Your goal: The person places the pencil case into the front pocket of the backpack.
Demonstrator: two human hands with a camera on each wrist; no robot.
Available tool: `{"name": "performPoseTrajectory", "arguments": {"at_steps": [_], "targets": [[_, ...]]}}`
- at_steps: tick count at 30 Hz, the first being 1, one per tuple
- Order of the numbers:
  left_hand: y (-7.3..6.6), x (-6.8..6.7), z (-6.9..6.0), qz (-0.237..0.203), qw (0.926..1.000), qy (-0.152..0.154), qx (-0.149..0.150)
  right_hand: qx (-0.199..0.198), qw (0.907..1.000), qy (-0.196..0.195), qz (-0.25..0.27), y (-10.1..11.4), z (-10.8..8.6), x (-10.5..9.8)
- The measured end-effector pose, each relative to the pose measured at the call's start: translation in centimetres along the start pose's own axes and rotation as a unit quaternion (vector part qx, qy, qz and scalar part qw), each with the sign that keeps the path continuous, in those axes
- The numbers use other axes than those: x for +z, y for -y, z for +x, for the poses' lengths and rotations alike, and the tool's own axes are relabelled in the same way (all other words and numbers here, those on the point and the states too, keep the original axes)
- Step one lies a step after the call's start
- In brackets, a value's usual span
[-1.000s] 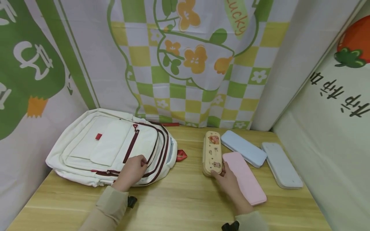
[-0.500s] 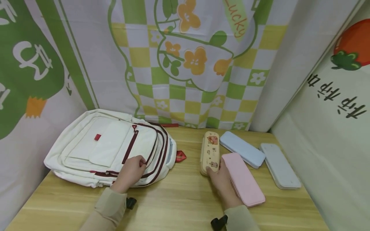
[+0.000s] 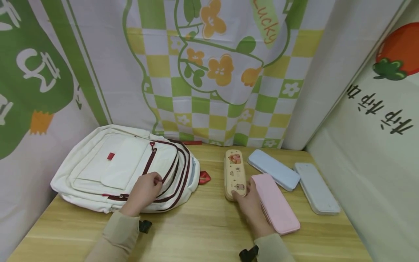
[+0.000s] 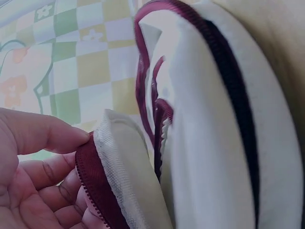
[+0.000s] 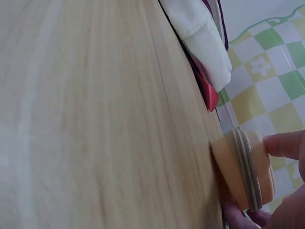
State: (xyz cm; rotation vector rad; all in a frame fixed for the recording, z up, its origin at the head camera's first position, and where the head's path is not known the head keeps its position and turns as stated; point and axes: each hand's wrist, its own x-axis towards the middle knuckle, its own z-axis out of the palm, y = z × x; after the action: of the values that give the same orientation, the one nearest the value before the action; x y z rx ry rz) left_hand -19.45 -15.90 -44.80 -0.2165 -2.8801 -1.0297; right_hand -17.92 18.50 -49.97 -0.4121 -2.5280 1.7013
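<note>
Cream-coloured and zipped round its middle, our small case (image 3: 235, 171) is at the wooden table (image 3: 196, 236), right of the backpack (image 3: 108, 156), with our right hand (image 3: 250, 209) clasping its near end, thumb on top and fingers along the side. Our left hand (image 3: 145, 191) pinches the maroon zip edge (image 4: 97, 176) of the front pocket (image 3: 163, 155) between thumb and bent fingers, holding that edge away from the bag. We judge this pinch the weaker hold: only a narrow strip is caught, so if the thumb slides, the opening could sag shut. As we grip the case by one end only, its far end might dip or swing. Whether its whole base touches the table, we cannot tell. Our right wrist lies close along the pink case (image 3: 276, 203), so a sideways nudge might shove that into the blue case (image 3: 274, 169) just beyond. Farther right lies the pale grey case (image 3: 317, 187), well apart from our fingers. Between bag and small case, the red tab (image 3: 204, 177) sticks out and could snag, while the patterned curtain (image 3: 209, 87) limits room behind.
</note>
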Motion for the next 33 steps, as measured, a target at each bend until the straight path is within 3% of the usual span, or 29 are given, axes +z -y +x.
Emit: {"name": "performPoseTrajectory", "arguments": {"at_steps": [6, 12, 22, 28, 33], "targets": [[0.0, -1.0, 0.0, -0.005, 0.9995, -0.031, 0.007, 0.015, 0.9989, -0.006, 0.044, -0.2, -0.5, -0.1], [0.5, -2.2, -0.3, -0.022, 0.999, -0.037, -0.007, 0.034, 0.9947, -0.001, 0.097, -0.5, -0.5, -0.1], [0.7, -3.9, -0.6, -0.039, 0.9981, -0.043, -0.018, 0.072, 0.9729, 0.0, 0.219, 0.0, -0.8, -1.0], [1.1, -4.8, -0.7, -0.041, 0.9973, -0.058, -0.02, 0.084, 0.9614, 0.051, 0.257, 1.0, -0.9, -2.3], [0.7, -5.5, -0.7, -0.047, 0.995, -0.083, -0.028, 0.061, 0.9578, 0.107, 0.259, 2.9, -1.3, -3.0]]}}
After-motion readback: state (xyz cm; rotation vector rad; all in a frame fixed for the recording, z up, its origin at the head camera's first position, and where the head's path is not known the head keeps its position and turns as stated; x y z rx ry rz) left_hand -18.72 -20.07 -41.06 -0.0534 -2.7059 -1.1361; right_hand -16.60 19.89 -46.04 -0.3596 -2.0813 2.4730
